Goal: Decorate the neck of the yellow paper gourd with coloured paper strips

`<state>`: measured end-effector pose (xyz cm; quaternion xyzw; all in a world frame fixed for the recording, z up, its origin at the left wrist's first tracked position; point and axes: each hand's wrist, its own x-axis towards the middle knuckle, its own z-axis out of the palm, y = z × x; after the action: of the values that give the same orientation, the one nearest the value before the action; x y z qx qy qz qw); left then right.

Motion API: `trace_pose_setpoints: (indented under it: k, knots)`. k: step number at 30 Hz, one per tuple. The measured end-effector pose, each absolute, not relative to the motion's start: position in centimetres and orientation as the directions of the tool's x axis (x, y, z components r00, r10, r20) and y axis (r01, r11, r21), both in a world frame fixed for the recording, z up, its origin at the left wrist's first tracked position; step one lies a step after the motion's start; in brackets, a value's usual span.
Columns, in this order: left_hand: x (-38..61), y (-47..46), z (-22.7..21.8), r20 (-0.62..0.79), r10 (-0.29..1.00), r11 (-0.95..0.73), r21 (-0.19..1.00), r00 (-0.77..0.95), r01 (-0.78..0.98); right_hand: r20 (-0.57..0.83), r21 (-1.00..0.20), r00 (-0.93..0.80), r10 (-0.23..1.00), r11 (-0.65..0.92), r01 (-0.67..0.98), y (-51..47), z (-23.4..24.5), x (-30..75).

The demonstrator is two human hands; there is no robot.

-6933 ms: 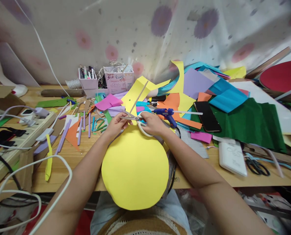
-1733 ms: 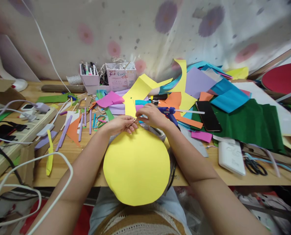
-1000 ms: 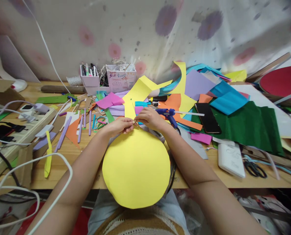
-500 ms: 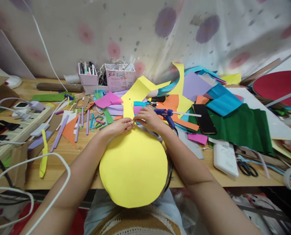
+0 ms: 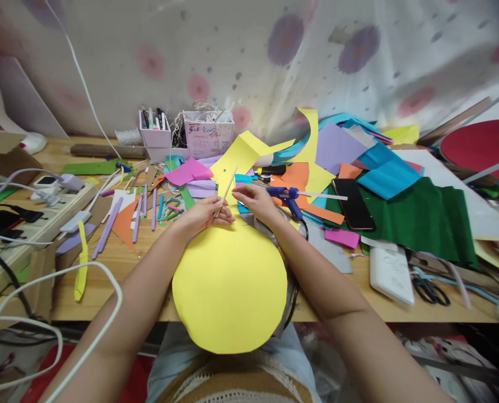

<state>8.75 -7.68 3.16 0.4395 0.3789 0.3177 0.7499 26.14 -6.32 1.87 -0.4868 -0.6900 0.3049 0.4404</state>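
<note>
Between the fingers of my left hand [image 5: 210, 214] is a thin wooden stick [image 5: 228, 187], tilted with its upper end pointing up and slightly right. My right hand [image 5: 253, 200] hovers just right of the stick, its thumb and fingertips brought together. Whether anything small is pinched there, I cannot make out. A large yellow paper disc [image 5: 230, 288] lies below both hands, reaching over the table's front edge above my lap. Close beyond my right hand rests a blue glue gun [image 5: 289, 198] with a whitish glue stick poking out of it.
Coloured paper pieces, such as a yellow sheet [image 5: 243, 151] and a dark green sheet [image 5: 425, 224], cover the back and right. A black phone [image 5: 353, 204], white power bank [image 5: 390, 274] and scissors [image 5: 430, 288] lie right. Power strip [image 5: 35, 224] and cables crowd the left.
My hands have come apart; before, their fingertips met at the disc's top edge. The wooden stick now shows upright in my left hand, whose fingers have turned upward. The view has shifted slightly.
</note>
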Motion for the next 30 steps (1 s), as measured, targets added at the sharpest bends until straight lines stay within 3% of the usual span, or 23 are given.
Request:
trace_pose_setpoints:
  k: [3, 7, 14, 30]
  knots:
    - [8.9, -8.0, 3.3, -0.266, 0.779, 0.373, 0.925, 0.568, -0.078, 0.136, -0.976, -0.211, 0.968, 0.168, 0.140, -6.3, 1.4, 25.1]
    - [8.9, -7.6, 2.9, -0.247, 0.716, 0.364, 0.930, 0.653, -0.047, 0.059, -0.997, -0.239, 0.969, 0.048, -0.052, -6.4, 1.4, 24.6]
    - [9.0, -7.2, 2.2, -0.221, 0.721, 0.350, 0.934, 0.657, -0.070, 0.072, -0.991, -0.265, 0.962, 0.040, -0.124, -6.0, 1.2, 25.0]
    - [8.9, -7.0, 2.2, -0.254, 0.704, 0.413, 0.906, 0.663, -0.091, 0.071, -0.993, -0.254, 0.965, 0.043, -0.114, -6.0, 1.1, 25.1]
